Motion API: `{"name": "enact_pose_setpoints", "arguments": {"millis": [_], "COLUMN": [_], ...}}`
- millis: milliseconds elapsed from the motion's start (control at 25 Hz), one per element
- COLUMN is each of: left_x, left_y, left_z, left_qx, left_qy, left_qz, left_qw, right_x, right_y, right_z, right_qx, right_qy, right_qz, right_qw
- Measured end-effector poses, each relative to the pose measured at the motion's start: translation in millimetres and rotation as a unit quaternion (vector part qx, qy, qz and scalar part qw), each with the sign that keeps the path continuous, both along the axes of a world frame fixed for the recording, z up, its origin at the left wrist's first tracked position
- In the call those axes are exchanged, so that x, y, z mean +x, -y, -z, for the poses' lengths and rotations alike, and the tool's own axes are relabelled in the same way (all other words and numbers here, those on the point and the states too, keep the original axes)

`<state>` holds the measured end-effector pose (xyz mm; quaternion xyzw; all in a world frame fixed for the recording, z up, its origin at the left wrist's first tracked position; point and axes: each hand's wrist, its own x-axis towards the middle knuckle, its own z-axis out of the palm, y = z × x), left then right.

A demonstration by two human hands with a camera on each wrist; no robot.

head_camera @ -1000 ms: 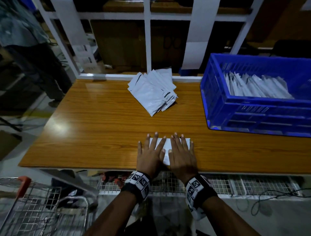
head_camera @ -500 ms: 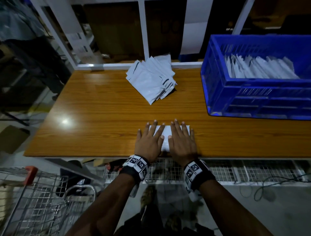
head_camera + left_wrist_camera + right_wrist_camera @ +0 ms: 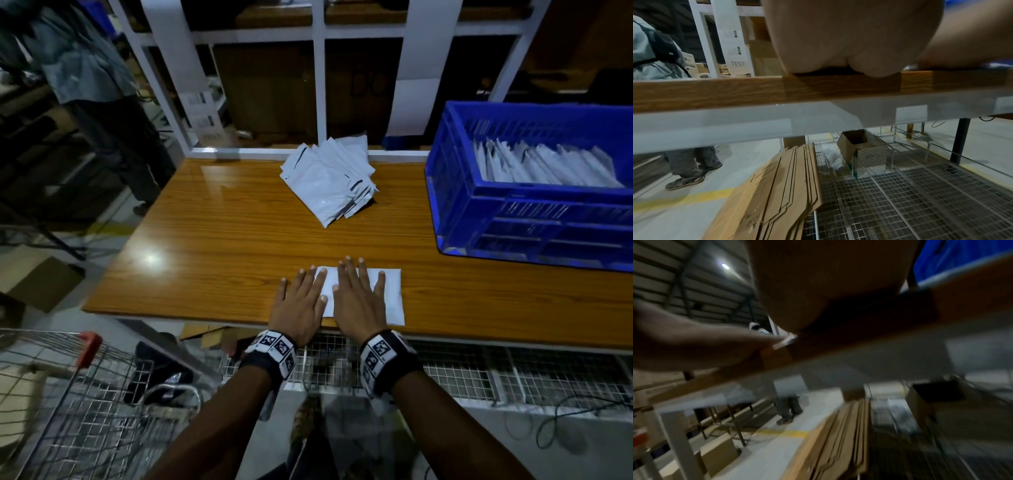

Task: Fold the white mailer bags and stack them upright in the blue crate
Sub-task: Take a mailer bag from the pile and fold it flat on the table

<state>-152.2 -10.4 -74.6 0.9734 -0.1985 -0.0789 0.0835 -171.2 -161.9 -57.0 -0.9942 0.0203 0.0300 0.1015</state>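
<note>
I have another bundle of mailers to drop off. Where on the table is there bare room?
Bare wood lies left of the loose pile, out to the table edge, and between pile and hands. The right end is crowded by the blue crate.

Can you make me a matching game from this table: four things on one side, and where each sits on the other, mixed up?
Things:
1. loose pile of mailer bags
2. blue crate
3. folded bag
4. shopping cart

Places:
A. under both flat hands, at the table's near edge
B. far middle of the table
C. on the floor, lower left
D. right side of the table, with bags standing inside

Pairs: 1-B, 2-D, 3-A, 4-C
</note>
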Motion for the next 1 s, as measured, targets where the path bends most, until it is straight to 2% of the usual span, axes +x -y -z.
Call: {"name": "enact_pose_setpoints", "arguments": {"millis": [160, 320, 480, 600, 720, 800, 880, 960, 1000], "left_x": [-2, -4, -4, -2, -3, -3, 1, 8, 10], "left_y": [3, 2, 2, -2, 0, 5, 11, 12, 12], "left_z": [-3, -4, -8, -7, -7, -12, -19, -23, -26], "left_qx": [0.019, 0.022, 0.027, 0.019, 0.001, -0.052, -0.139, -0.222, -0.275], "left_qy": [-0.005, -0.016, -0.025, -0.024, -0.033, -0.033, -0.033, -0.051, -0.06], "left_qz": [-0.012, -0.018, -0.012, -0.01, -0.009, -0.019, -0.049, -0.079, -0.081], "left_qw": [1.0, 0.999, 0.999, 0.999, 0.999, 0.998, 0.989, 0.971, 0.956], "right_x": [-6, -14, -27, -34, -32, -25, -18, -11, -9], "right_y": [12, 36, 67, 81, 92, 95, 92, 87, 85], "right_z": [16, 23, 21, 15, 3, -7, -16, -22, -24], "right_qx": [-0.013, -0.017, 0.002, 0.006, 0.098, 0.211, 0.33, 0.391, 0.405], "right_qy": [0.059, 0.063, 0.017, -0.029, -0.056, -0.02, 0.01, -0.009, -0.016], "right_qz": [-0.01, 0.034, 0.099, 0.111, 0.118, 0.167, 0.235, 0.282, 0.291], "right_qw": [0.998, 0.997, 0.995, 0.993, 0.987, 0.963, 0.914, 0.876, 0.867]}}
